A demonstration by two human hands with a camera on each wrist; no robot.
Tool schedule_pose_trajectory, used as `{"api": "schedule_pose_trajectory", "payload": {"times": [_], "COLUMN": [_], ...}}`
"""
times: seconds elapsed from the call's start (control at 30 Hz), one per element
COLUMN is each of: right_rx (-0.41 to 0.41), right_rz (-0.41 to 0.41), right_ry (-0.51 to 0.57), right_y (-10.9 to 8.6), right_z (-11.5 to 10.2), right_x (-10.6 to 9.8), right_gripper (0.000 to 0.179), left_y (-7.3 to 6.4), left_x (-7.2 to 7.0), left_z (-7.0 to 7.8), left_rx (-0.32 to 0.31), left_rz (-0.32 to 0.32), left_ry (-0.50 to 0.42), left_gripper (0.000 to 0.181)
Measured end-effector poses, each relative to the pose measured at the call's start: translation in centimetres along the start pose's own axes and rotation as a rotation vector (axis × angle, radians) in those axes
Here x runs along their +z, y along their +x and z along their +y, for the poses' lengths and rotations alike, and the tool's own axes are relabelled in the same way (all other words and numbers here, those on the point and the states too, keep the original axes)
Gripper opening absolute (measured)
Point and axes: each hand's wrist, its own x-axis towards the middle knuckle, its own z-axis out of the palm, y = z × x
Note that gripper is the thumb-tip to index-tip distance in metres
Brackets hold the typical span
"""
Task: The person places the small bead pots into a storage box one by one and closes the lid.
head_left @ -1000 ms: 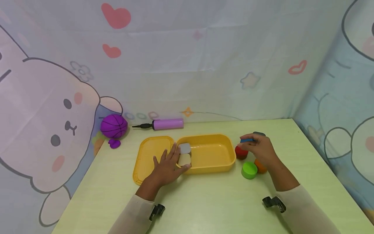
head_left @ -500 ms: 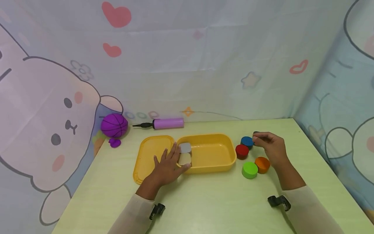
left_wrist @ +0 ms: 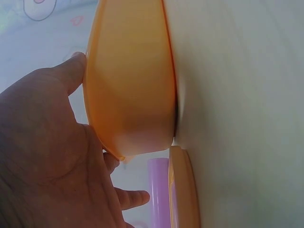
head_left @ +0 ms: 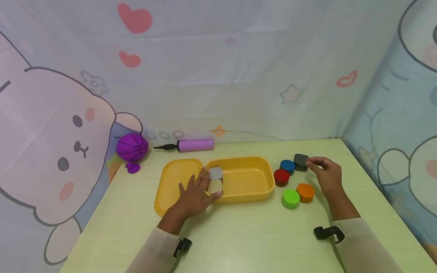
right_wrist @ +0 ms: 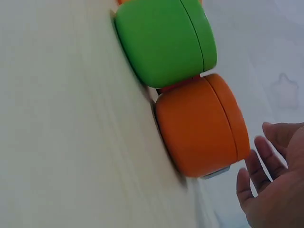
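My left hand [head_left: 194, 198], fingers spread, rests on the left end of a yellow plastic box [head_left: 250, 197]; its thumb lies along the near rim [left_wrist: 76, 71]. Inside, at that end, sit a light grey block [head_left: 215, 173] and a cream block [head_left: 214, 186]. Over to the right, the fingertips of my right hand [head_left: 328, 176] are right at the side of a dark grey rounded block [head_left: 300, 161]. The right wrist view shows its thumb and fingers apart and loosely bent. Beside that block stand round lidded pots: blue [head_left: 287, 165], red [head_left: 281, 177], orange [head_left: 305, 192] and green [head_left: 290, 199].
A flat yellow lid [head_left: 170, 185] lies left of the box, partly under my left hand in the head view. Behind it is a purple hand pump [head_left: 195, 145]. A purple ball [head_left: 132, 147] and small purple duck [head_left: 132, 167] stand at the back left, before a printed curtain [head_left: 256, 76].
My right hand has moved from the blue pot rightward to the dark grey block, uncovering both and the orange pot. The left hand has kept its place on the box.
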Motion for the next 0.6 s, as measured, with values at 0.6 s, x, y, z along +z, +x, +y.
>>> {"api": "schedule_pose_trajectory", "payload": {"times": [0.6], "right_rx": [0.132], "right_rz": [-0.117], "right_ry": [-0.143], "right_y": [1.3], "right_z": [2.7], "right_x": [-0.5], "right_gripper": [0.071], "left_y": [0.3], "left_x": [0.2], "left_z": [-0.4], "left_rx": [-0.008], "left_rz": [0.001], "left_ry": [-0.013], "left_gripper": [0.1]}}
